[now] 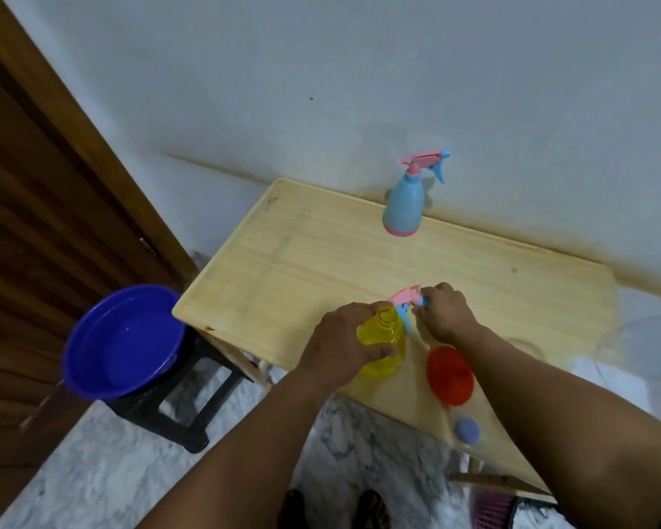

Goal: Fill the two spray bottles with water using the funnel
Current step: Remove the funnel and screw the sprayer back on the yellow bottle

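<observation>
Pale wall backs a wooden table (283, 261). Left hand (344, 337) grips the open yellow bottle (382, 337); right hand (445, 315) pinches its removed sprayer head (407, 297). Next, likely: set it down, fetch the red funnel (449, 376). Blue bottle (403, 208) stands capped, far back.

At lower centre of the frame the left hand (344, 339) grips the open-necked yellow bottle (382, 345) standing on the tabletop (283, 269). Just right of it the right hand (445, 313) holds the pink and blue spray head (407, 299). An orange funnel (450, 376) lies below. A blue bottle (403, 202) stands upper centre; a blue basin (125, 339) sits at left.
</observation>
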